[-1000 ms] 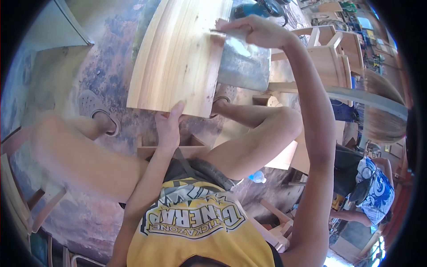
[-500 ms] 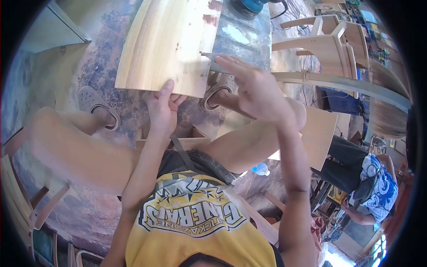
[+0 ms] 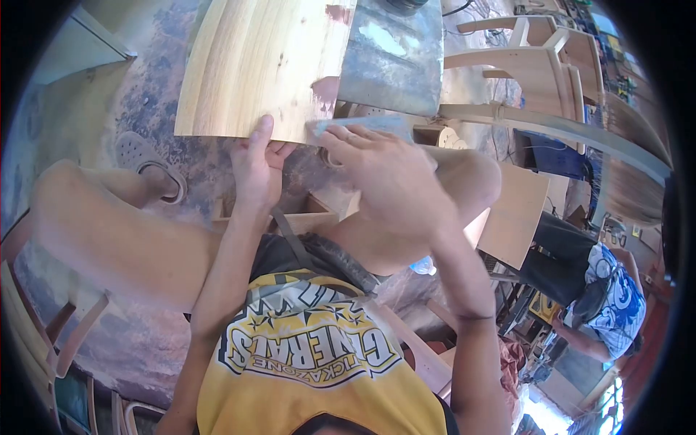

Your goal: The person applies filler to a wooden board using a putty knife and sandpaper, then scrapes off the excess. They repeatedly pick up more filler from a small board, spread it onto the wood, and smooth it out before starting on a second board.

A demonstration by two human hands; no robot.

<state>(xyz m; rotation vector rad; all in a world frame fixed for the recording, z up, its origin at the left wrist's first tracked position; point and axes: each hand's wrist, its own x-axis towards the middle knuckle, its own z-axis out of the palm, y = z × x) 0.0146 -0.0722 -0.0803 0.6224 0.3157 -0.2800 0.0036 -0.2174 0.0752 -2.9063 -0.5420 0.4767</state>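
A pale wooden panel (image 3: 246, 65) with lengthwise grain lies across the top middle, with reddish-brown smears (image 3: 326, 88) along its right side. My left hand (image 3: 259, 163) grips its near edge, thumb on top and fingers underneath. Over the panel's near right corner is my right hand (image 3: 384, 170), slightly blurred, closed on a flat bluish scraper (image 3: 395, 125). The scraper's left end meets the panel surface; its handle is hidden by the hand.
A worn metal surface (image 3: 391, 65) sits under and right of the panel, with a dark tool base (image 3: 402, 6) on it. Wooden chair frames (image 3: 536, 72) stand at right. An open wooden box (image 3: 304, 210) is below the panel. Another person (image 3: 609, 297) is at far right.
My right hand has moved left and nearer to me, bringing the scraper onto the panel's corner. A reddish-brown smear now shows on the right side. The panel appears shifted slightly left and up.
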